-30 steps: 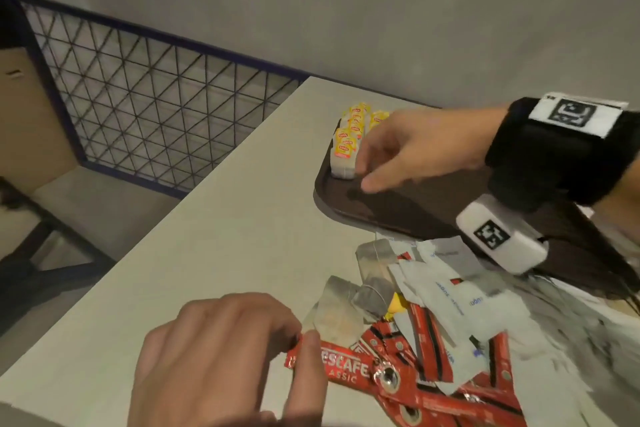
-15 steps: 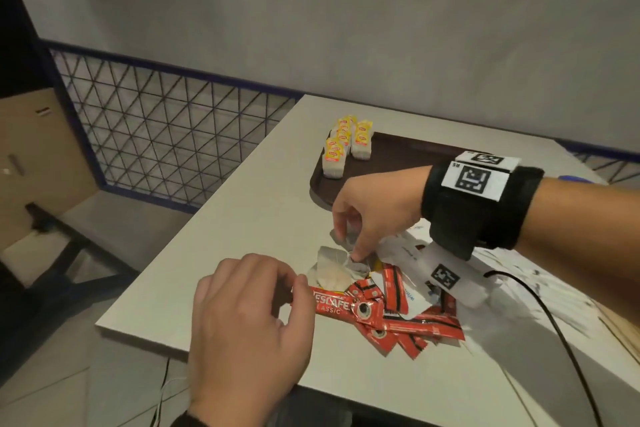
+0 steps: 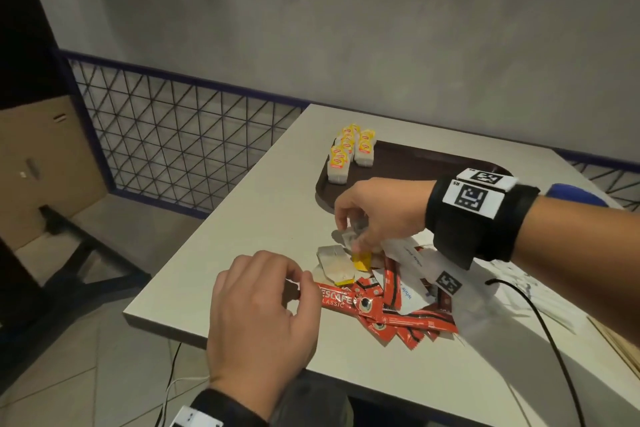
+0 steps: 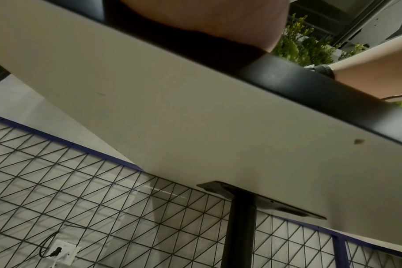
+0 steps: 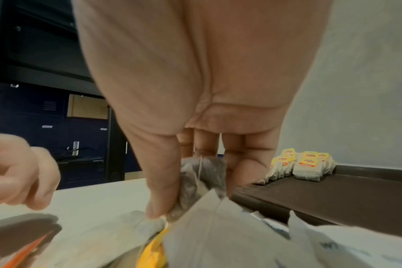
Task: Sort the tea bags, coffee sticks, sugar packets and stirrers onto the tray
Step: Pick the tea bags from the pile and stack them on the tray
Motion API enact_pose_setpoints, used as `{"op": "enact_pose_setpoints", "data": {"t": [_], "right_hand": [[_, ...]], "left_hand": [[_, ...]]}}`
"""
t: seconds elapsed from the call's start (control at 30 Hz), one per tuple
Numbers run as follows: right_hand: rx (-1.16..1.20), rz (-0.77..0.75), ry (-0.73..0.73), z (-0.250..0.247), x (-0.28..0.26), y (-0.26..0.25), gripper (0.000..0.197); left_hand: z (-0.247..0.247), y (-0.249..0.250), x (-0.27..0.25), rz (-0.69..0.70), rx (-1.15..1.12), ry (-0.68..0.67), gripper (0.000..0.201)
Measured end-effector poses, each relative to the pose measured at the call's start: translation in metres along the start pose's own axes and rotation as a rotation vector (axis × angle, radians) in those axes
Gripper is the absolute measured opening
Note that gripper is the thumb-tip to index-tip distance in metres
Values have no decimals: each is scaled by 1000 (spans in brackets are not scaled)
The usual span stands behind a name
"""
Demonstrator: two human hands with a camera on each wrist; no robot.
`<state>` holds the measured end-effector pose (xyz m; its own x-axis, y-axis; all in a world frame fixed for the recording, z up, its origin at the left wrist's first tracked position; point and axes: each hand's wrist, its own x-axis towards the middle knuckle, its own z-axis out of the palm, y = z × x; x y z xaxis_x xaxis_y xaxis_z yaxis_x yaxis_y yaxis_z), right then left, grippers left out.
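Meanwhile little has shifted — right hand still pinches a soft grey tea bag beside the tray; left hand keeps gripping a glossy red coffee stick.

matt off-white smooth table, dark brown plastic tray with a dull sheen, glossy red foil coffee sticks, thin porous paper tea bags with glossy yellow tags, white matt paper sugar packets, black cloth wrist strap
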<state>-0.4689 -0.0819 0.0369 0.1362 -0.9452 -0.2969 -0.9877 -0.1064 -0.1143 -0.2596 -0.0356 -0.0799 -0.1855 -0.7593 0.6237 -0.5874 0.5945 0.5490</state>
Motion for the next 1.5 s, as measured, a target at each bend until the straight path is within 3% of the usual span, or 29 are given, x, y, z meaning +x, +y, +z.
{"op": "enact_pose_setpoints", "data": {"t": [0.13, 0.27, 0.47, 0.53, 0.63, 0.7, 0.93, 1.03, 1.3, 1.37, 1.5], "right_hand": [[177, 24, 190, -11, -15, 11, 21], [588, 63, 402, -19, -37, 19, 19], [1091, 64, 435, -8, -89, 19, 38], [1149, 35, 456, 2, -110, 12, 38], [1129, -14, 548, 21, -138, -1, 32], [1126, -33, 586, 32, -152, -6, 32], [1552, 179, 492, 61, -178, 3, 29], [1639, 232, 509, 75, -183, 6, 21], [1884, 332, 499, 113, -203, 16, 30], [1876, 340, 544, 120, -206, 18, 29], [1635, 376, 627, 129, -211, 20, 24]], "left_hand": [[-3, 3, 0, -4, -3, -8, 14], [-5, 4, 1, -46, -32, -65, 11], [-20, 22, 5, -186, -355, -166, 17], [-28, 45, 8, -286, -580, -229, 16], [-25, 81, 13, -588, -928, -453, 29], [-20, 96, 13, -694, -1046, -570, 34], [2, 117, 2, -616, -1115, -602, 9], [6, 121, -2, -627, -1080, -595, 9], [26, 129, -18, -629, -950, -587, 10], [32, 133, -22, -599, -923, -579, 9], [38, 141, -28, -514, -865, -596, 7]]}}
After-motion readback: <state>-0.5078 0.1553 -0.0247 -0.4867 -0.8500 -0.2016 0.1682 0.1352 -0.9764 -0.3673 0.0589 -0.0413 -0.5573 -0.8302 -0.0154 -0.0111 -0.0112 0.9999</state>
